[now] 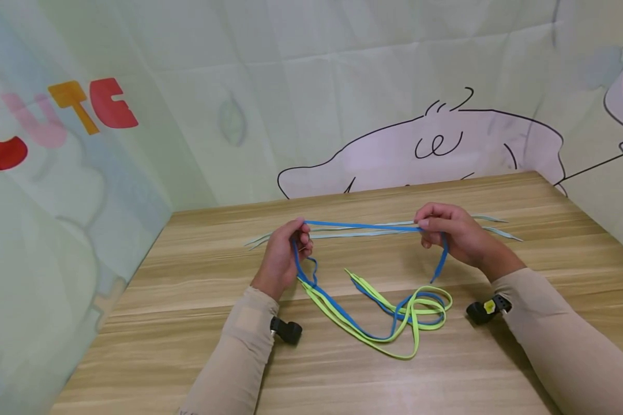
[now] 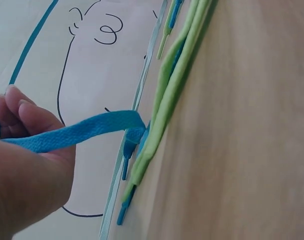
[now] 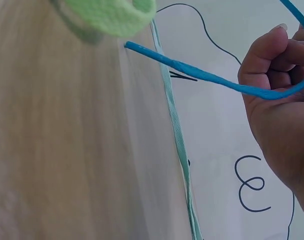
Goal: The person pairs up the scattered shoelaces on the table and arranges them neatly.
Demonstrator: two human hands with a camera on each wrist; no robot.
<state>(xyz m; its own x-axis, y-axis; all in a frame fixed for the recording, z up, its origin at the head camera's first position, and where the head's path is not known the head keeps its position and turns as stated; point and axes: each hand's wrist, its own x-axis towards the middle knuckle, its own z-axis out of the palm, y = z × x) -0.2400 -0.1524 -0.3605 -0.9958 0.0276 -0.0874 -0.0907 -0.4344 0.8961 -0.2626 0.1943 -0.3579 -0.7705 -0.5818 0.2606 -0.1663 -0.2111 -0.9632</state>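
1. The left hand (image 1: pixel 284 251), left of centre in the head view, held the blue lace (image 1: pixel 363 225) between thumb and curled fingers; the right hand (image 1: pixel 454 233), right of centre, pinched it too.
2. The held stretch crossed the middle of the frame, raised off the table (image 1: pixel 187 294), with the pale laces (image 1: pixel 342 235) lying behind it.
3. That stretch had its long axis from left to right, dipping very slightly rightward. Past the right hand a short tail hung towards the bottom of the frame; in the right wrist view its tip pointed to the upper left.
4. At the left hand, more blue dropped to the lower middle, among the green laces (image 1: pixel 406 358), which lay in loops. Whether all that blue was one lace, I could not tell.
5. The lace looked light, soft and limp, a flat weave in the left wrist view, unlikely to break but apt to twist or snag in the loops.
6. A pinch across the flat, just short of the tip, seemed the best hold, with a second pinch further along to keep the span straight.
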